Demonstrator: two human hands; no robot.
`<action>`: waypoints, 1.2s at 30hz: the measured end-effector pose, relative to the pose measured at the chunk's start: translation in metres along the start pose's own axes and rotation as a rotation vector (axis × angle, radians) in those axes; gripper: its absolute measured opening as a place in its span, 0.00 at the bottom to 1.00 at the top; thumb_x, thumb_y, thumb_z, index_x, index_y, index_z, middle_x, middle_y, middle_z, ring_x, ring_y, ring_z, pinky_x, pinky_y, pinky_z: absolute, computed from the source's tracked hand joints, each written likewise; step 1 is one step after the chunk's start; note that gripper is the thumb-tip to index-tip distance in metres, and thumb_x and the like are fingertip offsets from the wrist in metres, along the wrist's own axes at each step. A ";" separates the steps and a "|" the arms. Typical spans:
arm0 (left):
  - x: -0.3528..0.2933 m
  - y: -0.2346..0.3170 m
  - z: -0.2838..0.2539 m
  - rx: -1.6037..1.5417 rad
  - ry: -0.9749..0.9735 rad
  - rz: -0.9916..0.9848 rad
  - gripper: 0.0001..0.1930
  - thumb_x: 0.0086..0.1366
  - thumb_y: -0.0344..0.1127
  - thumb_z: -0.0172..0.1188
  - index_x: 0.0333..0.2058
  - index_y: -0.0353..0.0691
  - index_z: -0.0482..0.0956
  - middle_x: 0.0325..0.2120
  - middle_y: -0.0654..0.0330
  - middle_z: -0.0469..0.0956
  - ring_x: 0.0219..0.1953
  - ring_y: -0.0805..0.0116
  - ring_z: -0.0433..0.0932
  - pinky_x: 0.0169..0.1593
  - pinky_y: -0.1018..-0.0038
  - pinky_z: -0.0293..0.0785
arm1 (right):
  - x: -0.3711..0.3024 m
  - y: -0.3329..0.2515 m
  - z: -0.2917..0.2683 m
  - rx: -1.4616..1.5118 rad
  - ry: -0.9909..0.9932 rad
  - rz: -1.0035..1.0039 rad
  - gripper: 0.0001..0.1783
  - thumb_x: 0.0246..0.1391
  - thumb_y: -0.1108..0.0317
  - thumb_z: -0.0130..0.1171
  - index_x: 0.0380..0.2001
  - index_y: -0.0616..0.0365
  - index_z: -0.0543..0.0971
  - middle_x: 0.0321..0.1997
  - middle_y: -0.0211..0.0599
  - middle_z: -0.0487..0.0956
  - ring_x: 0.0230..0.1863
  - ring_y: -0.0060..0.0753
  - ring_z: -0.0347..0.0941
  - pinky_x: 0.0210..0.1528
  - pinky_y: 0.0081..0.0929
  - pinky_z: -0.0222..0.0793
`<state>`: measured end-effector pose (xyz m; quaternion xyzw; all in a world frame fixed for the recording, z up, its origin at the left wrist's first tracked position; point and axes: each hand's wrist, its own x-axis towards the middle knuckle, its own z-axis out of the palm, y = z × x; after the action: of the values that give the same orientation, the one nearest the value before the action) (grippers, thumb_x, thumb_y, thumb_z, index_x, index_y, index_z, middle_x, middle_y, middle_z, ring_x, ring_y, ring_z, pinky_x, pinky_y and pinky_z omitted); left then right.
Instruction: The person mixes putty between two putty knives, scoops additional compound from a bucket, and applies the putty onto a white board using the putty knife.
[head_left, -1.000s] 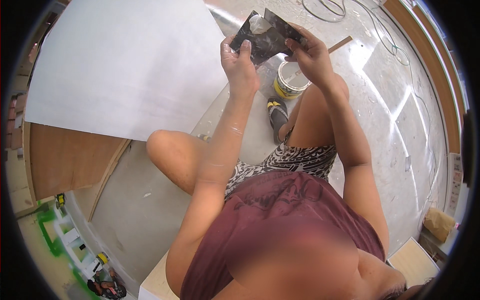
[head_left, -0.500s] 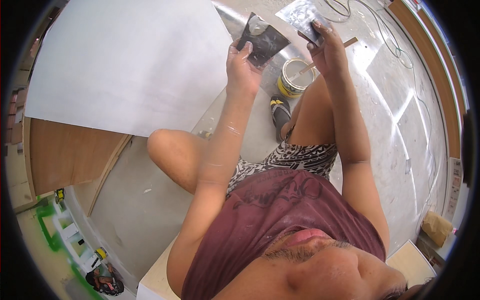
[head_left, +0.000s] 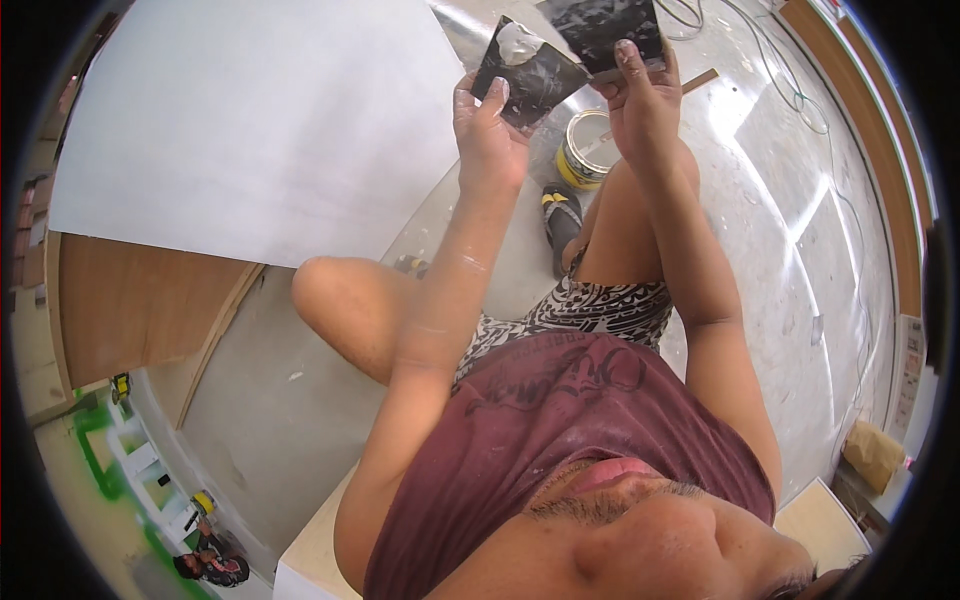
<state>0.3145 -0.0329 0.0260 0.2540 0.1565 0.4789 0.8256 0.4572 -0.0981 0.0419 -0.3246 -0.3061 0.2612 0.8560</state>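
My left hand (head_left: 490, 140) is closed on a dark, flat putty spreader (head_left: 538, 88), thumb on its face. A lump of white putty (head_left: 519, 43) sits near that spreader's far edge. To its right, my right hand (head_left: 642, 112) grips a second dark spreader (head_left: 603, 38), streaked with white, its thumb pressed on the lower part. The near edges of the two spreaders come close together; I cannot tell if they touch. Below them a yellow-labelled can (head_left: 577, 173) stands on the floor by my foot, with a wooden stick (head_left: 699, 80) showing beyond my right hand.
A large white panel (head_left: 260, 130) spreads out at the left, above a brown wooden side (head_left: 150, 310). Cables (head_left: 790, 90) lie on the grey floor at the right, near a long wooden edge (head_left: 895, 180). Another person (head_left: 212, 562) is low at the far left. A brown paper bag (head_left: 872, 455) sits at right.
My right hand has moved slightly left and turned its spreader, so a dark face shows instead of a shiny one. The left hand has barely moved. The other person has shifted posture.
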 end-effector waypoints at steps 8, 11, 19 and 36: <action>0.001 0.005 -0.005 -0.040 0.022 0.094 0.16 0.66 0.25 0.53 0.50 0.41 0.61 0.44 0.49 0.74 0.43 0.56 0.80 0.43 0.59 0.82 | -0.018 0.000 0.017 -0.231 -0.163 0.047 0.23 0.61 0.75 0.56 0.59 0.63 0.70 0.43 0.36 0.80 0.41 0.24 0.78 0.42 0.26 0.80; 0.001 0.013 -0.009 0.023 0.057 0.081 0.16 0.65 0.24 0.52 0.50 0.40 0.61 0.43 0.50 0.75 0.42 0.57 0.81 0.42 0.61 0.83 | -0.015 -0.007 0.014 -0.431 -0.245 0.095 0.21 0.61 0.75 0.55 0.58 0.61 0.72 0.41 0.33 0.81 0.40 0.20 0.76 0.43 0.22 0.77; 0.007 0.022 -0.026 0.182 0.097 0.111 0.16 0.64 0.22 0.49 0.50 0.36 0.61 0.42 0.50 0.74 0.42 0.59 0.78 0.44 0.60 0.81 | 0.004 -0.025 0.002 -0.881 -0.266 0.300 0.20 0.57 0.72 0.58 0.54 0.62 0.76 0.37 0.33 0.81 0.31 0.16 0.73 0.31 0.19 0.72; -0.013 0.019 -0.019 0.464 0.052 0.317 0.15 0.68 0.24 0.48 0.52 0.26 0.70 0.37 0.58 0.78 0.35 0.79 0.74 0.40 0.81 0.70 | -0.011 -0.001 0.009 -0.360 -0.162 0.399 0.29 0.50 0.66 0.68 0.54 0.65 0.70 0.36 0.36 0.82 0.31 0.23 0.80 0.23 0.21 0.75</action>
<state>0.2847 -0.0308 0.0213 0.4450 0.2416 0.5597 0.6560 0.4438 -0.1022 0.0441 -0.5032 -0.3451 0.3913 0.6889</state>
